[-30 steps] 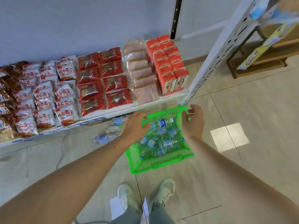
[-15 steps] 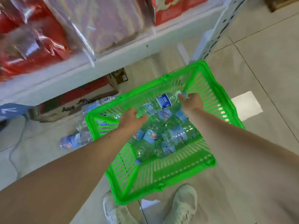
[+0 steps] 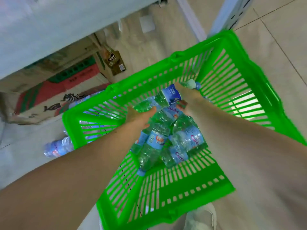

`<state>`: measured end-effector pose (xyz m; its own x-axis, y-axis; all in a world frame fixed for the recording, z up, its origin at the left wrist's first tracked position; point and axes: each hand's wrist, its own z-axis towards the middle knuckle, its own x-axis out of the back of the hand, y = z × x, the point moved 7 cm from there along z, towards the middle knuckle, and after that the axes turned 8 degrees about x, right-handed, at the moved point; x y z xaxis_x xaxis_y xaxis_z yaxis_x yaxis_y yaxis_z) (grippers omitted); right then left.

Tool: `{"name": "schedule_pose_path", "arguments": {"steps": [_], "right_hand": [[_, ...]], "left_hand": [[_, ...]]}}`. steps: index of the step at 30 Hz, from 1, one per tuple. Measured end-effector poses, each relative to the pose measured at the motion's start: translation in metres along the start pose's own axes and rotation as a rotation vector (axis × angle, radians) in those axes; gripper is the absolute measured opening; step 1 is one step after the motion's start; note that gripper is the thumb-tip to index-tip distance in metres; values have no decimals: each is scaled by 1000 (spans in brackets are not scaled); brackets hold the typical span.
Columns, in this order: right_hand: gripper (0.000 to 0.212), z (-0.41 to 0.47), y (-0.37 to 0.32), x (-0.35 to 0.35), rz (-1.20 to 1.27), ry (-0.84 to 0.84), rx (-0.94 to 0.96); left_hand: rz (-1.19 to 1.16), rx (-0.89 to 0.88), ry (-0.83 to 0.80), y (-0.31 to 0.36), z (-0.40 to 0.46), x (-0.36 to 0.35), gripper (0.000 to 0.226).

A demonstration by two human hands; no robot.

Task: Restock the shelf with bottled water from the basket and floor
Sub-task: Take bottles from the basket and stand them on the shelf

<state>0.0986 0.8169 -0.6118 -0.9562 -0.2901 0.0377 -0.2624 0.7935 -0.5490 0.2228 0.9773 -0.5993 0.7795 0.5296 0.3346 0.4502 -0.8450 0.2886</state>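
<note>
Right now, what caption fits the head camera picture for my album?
Both hands grab one water bottle in the green basket.

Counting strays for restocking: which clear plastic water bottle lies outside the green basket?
The clear blue-labelled bottle lying on the floor left of the green plastic basket; the others are piled inside.

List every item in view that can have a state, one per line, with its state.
green basket: on the floor, holding a pile of water bottles.
top bottle: lying across the pile, cap on, gripped at both ends.
left hand: closed on the top bottle's base end.
right hand: closed on the top bottle's cap end.
floor bottle: lying on its side outside the basket.
cardboard box: under the shelf, flap open.
</note>
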Motion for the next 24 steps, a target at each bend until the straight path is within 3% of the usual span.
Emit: {"name": "schedule_pose_path", "arguments": {"steps": [3, 10, 13, 17, 24], "right_hand": [[59, -4, -4, -3, 53, -22, 47], [47, -65, -54, 13, -179, 24, 313], [41, -113, -94, 25, -316, 28, 363], [49, -198, -153, 26, -470, -91, 404], [49, -375, -259, 23, -745, -160, 527]], "left_hand": [[-48, 24, -17, 0, -6, 4, 113], [33, 26, -149, -4, -70, 2, 109], [134, -47, -177, 11, -125, 9, 94], [314, -176, -177, 42, -214, 27, 49], [427, -474, -151, 108, -393, 76, 48]]}}
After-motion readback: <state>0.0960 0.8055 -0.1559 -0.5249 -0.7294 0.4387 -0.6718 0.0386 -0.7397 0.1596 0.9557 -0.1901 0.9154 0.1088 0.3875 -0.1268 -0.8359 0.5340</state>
